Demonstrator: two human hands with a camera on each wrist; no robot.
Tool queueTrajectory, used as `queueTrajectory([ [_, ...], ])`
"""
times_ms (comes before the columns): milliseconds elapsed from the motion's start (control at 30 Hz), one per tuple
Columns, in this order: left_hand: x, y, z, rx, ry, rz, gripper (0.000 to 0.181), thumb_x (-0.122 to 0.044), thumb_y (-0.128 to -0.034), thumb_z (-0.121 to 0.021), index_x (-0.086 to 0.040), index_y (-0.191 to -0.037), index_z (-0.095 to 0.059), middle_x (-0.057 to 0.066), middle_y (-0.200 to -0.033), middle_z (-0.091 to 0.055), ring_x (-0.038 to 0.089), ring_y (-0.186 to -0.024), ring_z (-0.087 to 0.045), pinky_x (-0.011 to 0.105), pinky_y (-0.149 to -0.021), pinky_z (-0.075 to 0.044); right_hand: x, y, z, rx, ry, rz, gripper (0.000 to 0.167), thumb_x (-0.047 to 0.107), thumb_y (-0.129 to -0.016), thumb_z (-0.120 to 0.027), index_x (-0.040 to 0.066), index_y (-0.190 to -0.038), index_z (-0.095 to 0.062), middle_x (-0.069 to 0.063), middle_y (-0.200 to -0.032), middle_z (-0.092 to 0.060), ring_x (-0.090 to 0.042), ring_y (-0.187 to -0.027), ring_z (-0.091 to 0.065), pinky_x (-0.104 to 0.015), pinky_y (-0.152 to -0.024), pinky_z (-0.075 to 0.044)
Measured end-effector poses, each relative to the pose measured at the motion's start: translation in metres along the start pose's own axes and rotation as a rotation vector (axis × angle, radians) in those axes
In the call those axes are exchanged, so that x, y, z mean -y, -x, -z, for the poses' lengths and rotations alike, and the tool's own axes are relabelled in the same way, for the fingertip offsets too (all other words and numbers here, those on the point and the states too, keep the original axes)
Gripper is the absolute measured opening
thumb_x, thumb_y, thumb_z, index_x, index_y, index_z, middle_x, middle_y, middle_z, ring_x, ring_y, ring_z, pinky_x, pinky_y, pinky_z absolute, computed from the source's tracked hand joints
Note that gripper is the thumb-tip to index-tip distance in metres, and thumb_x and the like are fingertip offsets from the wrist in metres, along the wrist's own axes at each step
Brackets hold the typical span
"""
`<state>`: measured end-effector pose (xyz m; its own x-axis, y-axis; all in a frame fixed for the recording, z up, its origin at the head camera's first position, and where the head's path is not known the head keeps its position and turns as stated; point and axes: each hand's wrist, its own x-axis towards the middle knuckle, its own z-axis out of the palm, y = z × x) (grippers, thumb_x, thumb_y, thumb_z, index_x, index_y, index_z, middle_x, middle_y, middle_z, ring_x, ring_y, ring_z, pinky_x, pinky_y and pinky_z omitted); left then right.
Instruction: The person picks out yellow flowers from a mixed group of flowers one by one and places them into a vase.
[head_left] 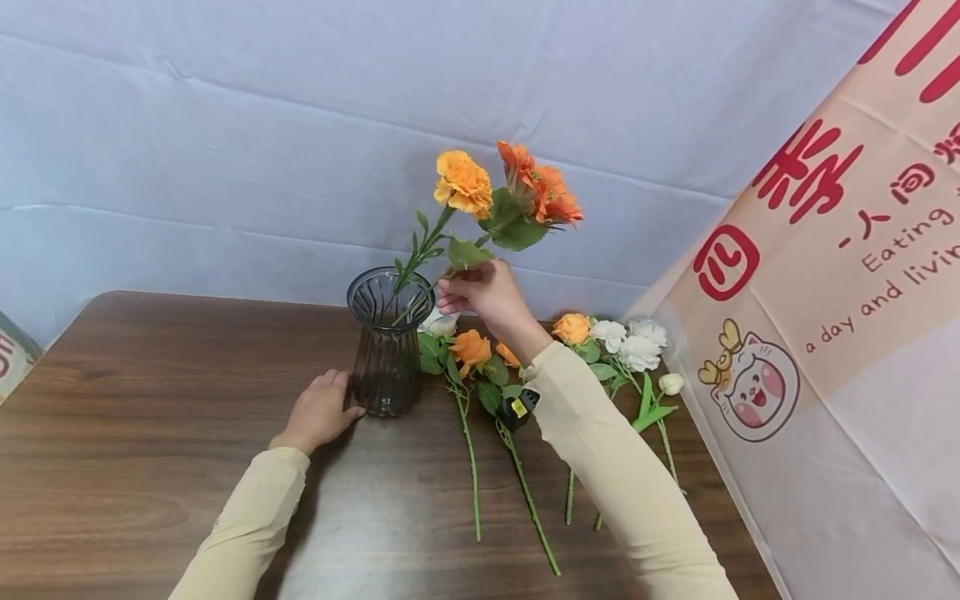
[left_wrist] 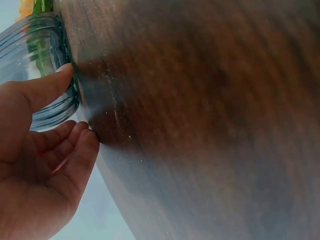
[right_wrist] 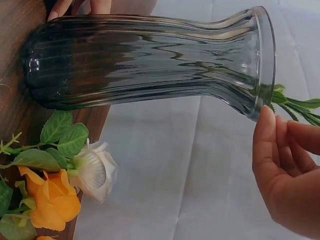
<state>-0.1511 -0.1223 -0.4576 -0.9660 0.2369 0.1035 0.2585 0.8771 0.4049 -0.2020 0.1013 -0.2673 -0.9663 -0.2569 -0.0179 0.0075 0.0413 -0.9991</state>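
Note:
A dark grey ribbed glass vase (head_left: pixel 386 367) stands upright near the table's back edge. A yellow-orange carnation (head_left: pixel 462 183) leans out of its mouth. My right hand (head_left: pixel 487 293) is at the vase's rim and pinches the stem of a two-headed orange flower (head_left: pixel 553 196). That stem slants down into the vase's mouth, and its blooms tilt to the right. In the right wrist view, the fingertips (right_wrist: pixel 266 112) are close against the glass rim. Low on the vase's left side, my left hand (head_left: pixel 318 411) rests on the table, its thumb (left_wrist: pixel 52 85) against the glass and its fingers relaxed.
Several loose flowers lie right of the vase: orange roses (head_left: pixel 471 350), white blooms (head_left: pixel 640 352) and a white tulip (head_left: pixel 671 384). Their stems point toward the table's front. A white cloth (head_left: pixel 225 167) hangs behind the brown wooden table (head_left: pixel 150 433), and a printed banner (head_left: pixel 847 350) borders the right.

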Motion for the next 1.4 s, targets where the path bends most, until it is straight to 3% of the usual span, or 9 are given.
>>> queueTrajectory([
  [133,0.000,0.001,0.000,0.002,-0.002,0.001,0.060,-0.021,-0.0782,-0.071,0.017,-0.117,-0.046,0.026,-0.107,-0.052,0.042,-0.104,-0.048,0.050,-0.090,-0.040,0.003,-0.002,-0.001,0.009,0.049,-0.008,0.019,-0.010,-0.085,-0.055,-0.017,-0.103,-0.054,-0.011,-0.070,-0.059,-0.017,-0.055,-0.060,-0.030,-0.059,-0.056],
  [367,0.000,0.001,0.000,0.004,-0.003,0.005,0.060,-0.021,-0.0782,-0.071,0.016,-0.117,-0.046,0.026,-0.107,-0.052,0.042,-0.105,-0.048,0.050,-0.091,-0.040,0.011,-0.008,-0.004,0.020,0.195,-0.075,0.014,-0.004,-0.084,-0.060,-0.013,-0.095,-0.060,-0.023,-0.074,-0.060,-0.017,-0.054,-0.059,-0.037,-0.062,-0.056],
  [600,0.001,0.000,-0.002,0.001,0.001,0.010,0.060,-0.021,-0.0784,-0.071,0.016,-0.118,-0.046,0.026,-0.108,-0.051,0.042,-0.105,-0.048,0.050,-0.091,-0.040,0.018,-0.011,-0.007,0.097,0.318,-0.113,0.014,-0.004,-0.083,-0.058,-0.010,-0.095,-0.061,-0.018,-0.071,-0.059,-0.017,-0.053,-0.057,-0.040,-0.066,-0.055],
  [900,0.001,0.000,-0.002,0.006,0.002,0.011,0.060,-0.021,-0.0783,-0.071,0.016,-0.118,-0.046,0.027,-0.108,-0.051,0.042,-0.105,-0.048,0.050,-0.091,-0.040,0.023,-0.015,-0.014,0.134,0.428,-0.124,0.014,-0.006,-0.082,-0.058,-0.006,-0.096,-0.057,-0.026,-0.083,-0.060,-0.017,-0.052,-0.054,-0.037,-0.061,-0.055],
  [1100,0.000,-0.001,-0.001,-0.001,0.003,0.007,0.060,-0.021,-0.0781,-0.071,0.016,-0.118,-0.046,0.026,-0.107,-0.052,0.042,-0.104,-0.048,0.050,-0.090,-0.040,0.023,-0.016,-0.016,0.162,0.580,-0.113,0.003,0.000,-0.085,-0.057,-0.003,-0.085,-0.058,-0.018,-0.072,-0.059,-0.016,-0.053,-0.056,-0.028,-0.054,-0.054],
  [1233,0.000,-0.001,-0.001,-0.003,0.003,0.006,0.060,-0.021,-0.0782,-0.071,0.017,-0.118,-0.046,0.027,-0.108,-0.051,0.042,-0.105,-0.048,0.050,-0.091,-0.040,0.024,-0.015,-0.016,0.196,0.624,-0.068,0.015,0.001,-0.088,-0.054,-0.006,-0.076,-0.059,-0.012,-0.061,-0.056,-0.018,-0.051,-0.056,-0.029,-0.052,-0.054],
  [1400,0.001,-0.001,-0.002,0.008,0.006,0.015,0.061,-0.021,-0.0786,-0.071,0.017,-0.119,-0.046,0.027,-0.109,-0.051,0.042,-0.105,-0.048,0.051,-0.090,-0.040,0.024,-0.014,-0.015,0.209,0.618,-0.073,0.021,0.003,-0.089,-0.055,-0.006,-0.071,-0.059,-0.008,-0.053,-0.053,-0.015,-0.044,-0.053,-0.030,-0.049,-0.053],
])
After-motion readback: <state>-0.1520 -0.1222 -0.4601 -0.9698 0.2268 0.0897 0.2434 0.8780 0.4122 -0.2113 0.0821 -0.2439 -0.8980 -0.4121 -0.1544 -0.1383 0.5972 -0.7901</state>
